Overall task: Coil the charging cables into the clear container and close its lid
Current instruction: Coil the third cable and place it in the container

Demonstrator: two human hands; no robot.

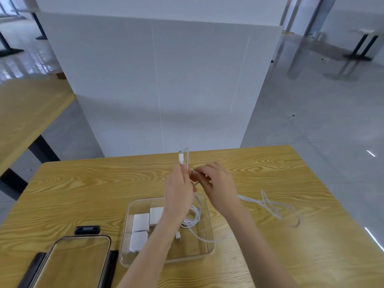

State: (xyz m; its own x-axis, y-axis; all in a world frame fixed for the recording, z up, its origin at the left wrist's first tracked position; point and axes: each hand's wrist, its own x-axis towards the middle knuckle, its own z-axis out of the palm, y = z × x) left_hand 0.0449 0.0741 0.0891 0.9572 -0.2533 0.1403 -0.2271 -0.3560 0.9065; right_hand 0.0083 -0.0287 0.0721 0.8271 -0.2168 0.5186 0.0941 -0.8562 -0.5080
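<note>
- Left hand, centre frame: fingers pinch white cable near its plug, plug end upright.
- Right hand beside it: fingers curled on same cable; slack trails right across surface.
- Clear container, lower centre: three white adapters, one coiled cable.
- Lid off, lower left.

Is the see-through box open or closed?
Open. The clear container has no top on it, and its lid lies flat on the table to its left.
</note>
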